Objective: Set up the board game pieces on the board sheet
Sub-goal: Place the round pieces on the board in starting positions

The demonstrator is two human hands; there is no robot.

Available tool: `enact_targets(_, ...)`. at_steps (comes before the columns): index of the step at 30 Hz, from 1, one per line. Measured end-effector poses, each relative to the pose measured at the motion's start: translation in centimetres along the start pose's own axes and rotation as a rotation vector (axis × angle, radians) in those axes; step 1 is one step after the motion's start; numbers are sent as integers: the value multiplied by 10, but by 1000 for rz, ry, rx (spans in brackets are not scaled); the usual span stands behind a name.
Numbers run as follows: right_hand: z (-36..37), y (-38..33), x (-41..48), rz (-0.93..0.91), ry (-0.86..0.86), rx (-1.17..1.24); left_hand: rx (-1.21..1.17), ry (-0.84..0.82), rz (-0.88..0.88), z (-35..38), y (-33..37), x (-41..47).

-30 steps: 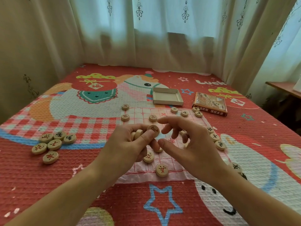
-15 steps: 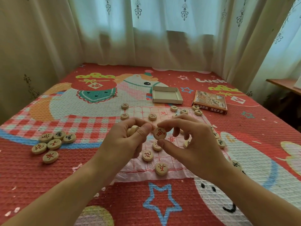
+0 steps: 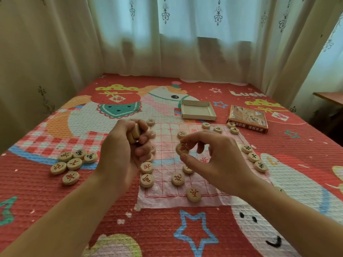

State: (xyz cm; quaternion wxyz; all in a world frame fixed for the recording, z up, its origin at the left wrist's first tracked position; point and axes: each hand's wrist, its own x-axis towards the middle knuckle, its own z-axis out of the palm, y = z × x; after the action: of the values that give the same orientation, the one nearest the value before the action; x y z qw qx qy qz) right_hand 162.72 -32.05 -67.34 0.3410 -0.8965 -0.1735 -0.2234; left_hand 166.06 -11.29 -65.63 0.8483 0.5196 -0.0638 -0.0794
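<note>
Wooden piece [image 3: 182,148] pinched in right hand [image 3: 219,160] above board sheet [image 3: 185,164]; left hand [image 3: 122,153] clutches stacked pieces [image 3: 135,133].

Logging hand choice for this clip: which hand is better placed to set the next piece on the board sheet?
Right. The right hand pinches one red-marked piece between thumb and forefinger, over the board sheet. The left hand grips several spare pieces near the sheet's left edge, so it looks less free.

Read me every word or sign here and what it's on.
"Luck": white letters on the red printed bedspread.
"福": the bedspread's pale diamond tag.
Too blurred: Chinese print on the orange printed box.
Too small: red and black characters on the round wooden game pieces.
</note>
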Motion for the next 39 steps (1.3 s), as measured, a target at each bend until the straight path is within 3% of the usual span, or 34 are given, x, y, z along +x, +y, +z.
enact_targets(6,30,12,57,6,-108,-105,32,142,4,-12,-8,12)
enact_targets(13,66,39,118,66,-197,-302,3,200,6,-19,-5,18)
enact_targets(19,81,46,130,138,-298,-337,-67,215,9,-29,4,23)
enact_targets(39,70,26,112,151,-183,-230,-20,87,-96,-22,-6,24)
